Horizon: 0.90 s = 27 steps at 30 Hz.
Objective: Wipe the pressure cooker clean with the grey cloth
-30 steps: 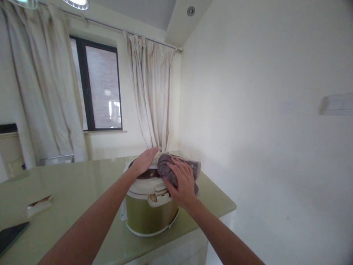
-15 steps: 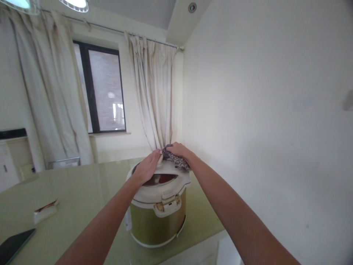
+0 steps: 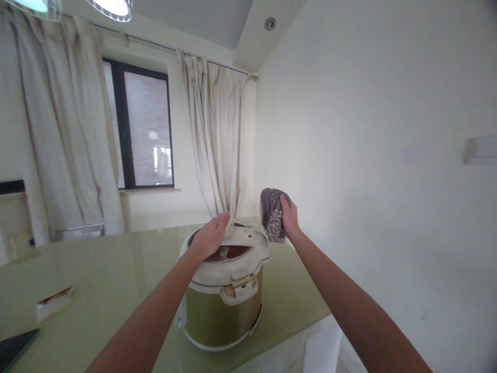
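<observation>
A rice cooker with a greenish-gold body and a white lid stands near the table's front right corner. My left hand is on top of the lid, its fingers closed at the raised handle in the middle; the far side of that grip is hidden. Off to the right, my right hand grips a folded grey-brown patterned cloth, thumb towards me. The cloth is up in the air beside the lid, apart from it. Brown stains show around the front latch.
The pale green glossy table has its edge to the right of the cooker, close to a white wall. At the left lie a dark flat device and a small white packet. Curtains hang behind.
My right hand first pressed the cloth on the lid's right side, moved to its back, then lifted it off to the right. My left hand stayed on the lid.
</observation>
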{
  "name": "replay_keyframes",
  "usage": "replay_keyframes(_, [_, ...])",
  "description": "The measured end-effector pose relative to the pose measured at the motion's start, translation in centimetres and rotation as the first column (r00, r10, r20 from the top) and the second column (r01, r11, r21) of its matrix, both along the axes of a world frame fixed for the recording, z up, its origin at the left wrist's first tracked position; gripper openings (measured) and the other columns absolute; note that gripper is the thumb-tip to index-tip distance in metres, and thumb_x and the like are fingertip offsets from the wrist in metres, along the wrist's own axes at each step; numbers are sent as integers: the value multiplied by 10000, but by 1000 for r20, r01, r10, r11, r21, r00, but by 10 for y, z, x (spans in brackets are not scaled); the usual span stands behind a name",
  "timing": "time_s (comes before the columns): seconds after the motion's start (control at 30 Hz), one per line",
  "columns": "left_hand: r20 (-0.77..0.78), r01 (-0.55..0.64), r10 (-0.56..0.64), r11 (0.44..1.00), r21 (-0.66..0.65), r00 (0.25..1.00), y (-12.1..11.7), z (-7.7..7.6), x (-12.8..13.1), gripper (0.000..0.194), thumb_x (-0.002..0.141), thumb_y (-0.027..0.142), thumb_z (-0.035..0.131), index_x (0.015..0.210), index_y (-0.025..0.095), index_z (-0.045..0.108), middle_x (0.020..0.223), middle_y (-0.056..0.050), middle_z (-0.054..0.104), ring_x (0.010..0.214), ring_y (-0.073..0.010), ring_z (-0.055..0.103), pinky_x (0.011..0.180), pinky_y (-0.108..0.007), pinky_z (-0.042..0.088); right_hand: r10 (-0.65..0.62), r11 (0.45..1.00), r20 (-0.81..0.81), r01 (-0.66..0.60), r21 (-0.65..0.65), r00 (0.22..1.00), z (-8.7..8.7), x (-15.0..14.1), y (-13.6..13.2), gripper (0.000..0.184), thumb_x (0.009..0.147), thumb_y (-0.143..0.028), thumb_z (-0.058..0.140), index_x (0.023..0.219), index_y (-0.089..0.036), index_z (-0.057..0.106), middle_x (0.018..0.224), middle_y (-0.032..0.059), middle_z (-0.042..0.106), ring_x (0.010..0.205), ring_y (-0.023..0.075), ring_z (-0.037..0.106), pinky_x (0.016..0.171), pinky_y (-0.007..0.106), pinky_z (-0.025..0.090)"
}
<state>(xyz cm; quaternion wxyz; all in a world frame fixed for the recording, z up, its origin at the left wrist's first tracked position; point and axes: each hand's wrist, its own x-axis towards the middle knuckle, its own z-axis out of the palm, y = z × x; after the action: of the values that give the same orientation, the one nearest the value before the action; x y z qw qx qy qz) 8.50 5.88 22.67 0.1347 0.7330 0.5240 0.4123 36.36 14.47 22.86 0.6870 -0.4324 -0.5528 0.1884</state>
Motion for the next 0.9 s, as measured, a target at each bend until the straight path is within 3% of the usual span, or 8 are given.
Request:
replay_keyframes(0.07, [3,-2,2,1000,-4,1000,-1,1,0,851,992,774,155,1342,203,680,1472,-138,667,1426,-349,558,1238,-486,347,133,988,43,-136,76,990,5,-2,-8,617,943,-689,549,1239,-180,735,1264,108,764,1181,291,688,1091,443,502])
replay_keyframes(0.17, [9,17,-17,1000,-1,1000,-3,3,1,832,1002,755,150,1335,200,673,1475,-144,659,1436,-344,543,1233,-489,344,441,893,349,-444,-75,827,3,-20,-23,525,948,-684,593,1131,-225,770,1176,60,785,1146,274,688,1117,441,470])
replay_keyframes(0.27, [-16,43,-43,999,27,999,-5,5,2,735,1017,710,195,1265,224,688,1388,-131,711,1355,-329,604,1181,-474,401,535,838,395,-528,-137,747,-8,-37,-34,519,988,-674,531,1114,-223,756,1185,50,769,1169,261,665,1129,418,449])
replay_keyframes(0.4, [-63,-19,20,1000,12,998,-4,4,3,617,981,668,392,1318,221,652,1360,-145,721,1260,-334,659,1117,-460,457,358,934,187,-353,-58,915,-39,-40,-47,532,1004,-677,465,1076,-207,703,1159,66,755,1160,265,651,1104,406,469])
replay_keyframes(0.5, [-78,-47,47,999,7,996,-2,3,3,624,972,643,427,1374,206,619,1399,-164,695,1273,-342,654,1119,-462,456,181,982,107,-185,28,978,-75,-37,-73,467,1020,-617,493,1236,-226,629,1250,86,720,1201,269,642,1105,429,481])
replay_keyframes(0.63, [-47,-13,14,1000,13,999,-4,3,3,614,997,662,342,1295,234,665,1358,-131,725,1273,-332,658,1131,-463,452,-45,959,321,-50,281,946,-113,-38,-126,445,1026,-458,558,1429,-268,543,1441,122,627,1360,308,562,1164,531,415])
replay_keyframes(0.77, [38,39,-38,999,-4,999,-4,3,1,794,1011,714,176,1337,193,679,1495,-133,650,1442,-310,544,1251,-437,329,-116,859,658,-258,442,744,-87,-47,-154,481,955,-430,658,1414,-304,592,1426,94,663,1346,326,584,1163,529,378])
replay_keyframes(0.9, [84,15,-9,997,-71,996,3,1,-5,894,987,775,148,1380,175,681,1494,-139,652,1459,-312,536,1276,-447,295,51,849,846,-469,243,530,-21,-64,-141,381,966,-517,683,1269,-286,673,1254,57,761,1198,273,679,1093,433,427])
